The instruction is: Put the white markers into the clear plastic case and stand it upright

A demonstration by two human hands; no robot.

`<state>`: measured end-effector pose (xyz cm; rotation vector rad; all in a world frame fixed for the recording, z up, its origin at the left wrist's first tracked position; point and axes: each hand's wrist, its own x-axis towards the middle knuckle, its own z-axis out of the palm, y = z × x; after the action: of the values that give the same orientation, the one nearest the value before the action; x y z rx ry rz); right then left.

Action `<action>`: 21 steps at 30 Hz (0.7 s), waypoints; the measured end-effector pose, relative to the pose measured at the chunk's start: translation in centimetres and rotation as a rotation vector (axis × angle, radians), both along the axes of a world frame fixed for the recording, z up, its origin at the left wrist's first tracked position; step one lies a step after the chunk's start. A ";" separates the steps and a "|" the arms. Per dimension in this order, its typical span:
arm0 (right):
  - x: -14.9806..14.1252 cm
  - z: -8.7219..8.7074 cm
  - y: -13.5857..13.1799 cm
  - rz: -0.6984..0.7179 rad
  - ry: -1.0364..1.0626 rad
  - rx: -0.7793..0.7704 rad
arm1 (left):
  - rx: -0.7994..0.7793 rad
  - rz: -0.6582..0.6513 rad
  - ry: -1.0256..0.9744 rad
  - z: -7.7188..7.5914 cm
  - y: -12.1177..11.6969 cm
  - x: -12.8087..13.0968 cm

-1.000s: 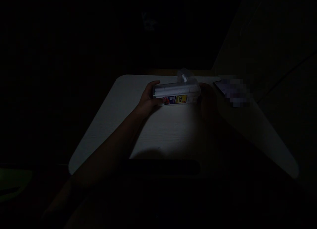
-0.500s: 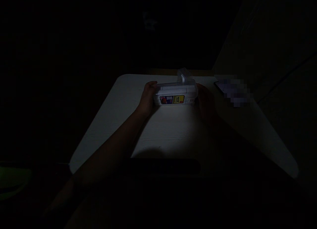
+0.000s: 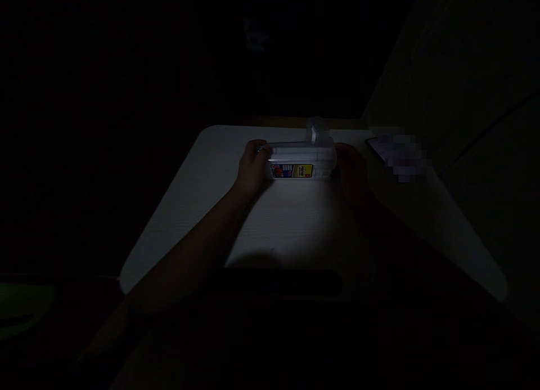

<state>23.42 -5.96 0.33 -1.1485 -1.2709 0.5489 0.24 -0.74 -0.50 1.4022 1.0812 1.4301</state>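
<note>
The scene is very dark. A clear plastic box (image 3: 301, 156) with a yellow, red and blue label on its front stands on a white table (image 3: 278, 227). My left hand (image 3: 252, 167) grips its left end, fingers curled over the top corner. My right hand (image 3: 352, 170), in shadow, is wrapped around the right end. A small clear flap or lid part (image 3: 315, 132) sticks up at the box's back right.
A dark flat thing with a blurred patch, perhaps a phone (image 3: 394, 153), lies on the table right of the box. A dark strip (image 3: 278, 280) runs along the table's near edge. Everything around the table is in darkness.
The box has been tipped from a tilted position to level on the table and shifted slightly left. Both hands stayed on its ends.
</note>
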 end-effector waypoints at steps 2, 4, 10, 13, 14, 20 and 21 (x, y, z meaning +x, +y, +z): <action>0.1 -0.2 0.0 -0.010 0.029 0.011 | -0.011 0.044 0.011 0.3 -0.2 0.1; 0.0 -0.2 0.1 0.002 0.047 -0.004 | -0.024 0.059 0.004 0.5 -0.5 0.3; -0.3 0.0 0.0 0.095 0.070 -0.096 | 0.006 0.142 -0.064 0.2 -0.1 0.0; -0.4 0.3 -0.2 0.151 0.027 -0.147 | 0.012 0.172 -0.067 0.1 0.2 -0.4; -0.4 0.4 -0.2 0.163 0.011 -0.156 | 0.015 0.174 -0.067 0.2 0.2 -0.5; 0.1 0.8 0.2 0.220 0.005 -0.202 | 0.020 0.190 -0.099 0.2 0.3 -0.7; 0.2 0.8 0.3 0.225 0.004 -0.210 | 0.012 0.188 -0.113 0.1 0.5 -0.8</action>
<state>23.64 -5.68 1.11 -1.1818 -1.3720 0.8682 -0.54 -0.22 -0.39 1.2374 1.1568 1.6319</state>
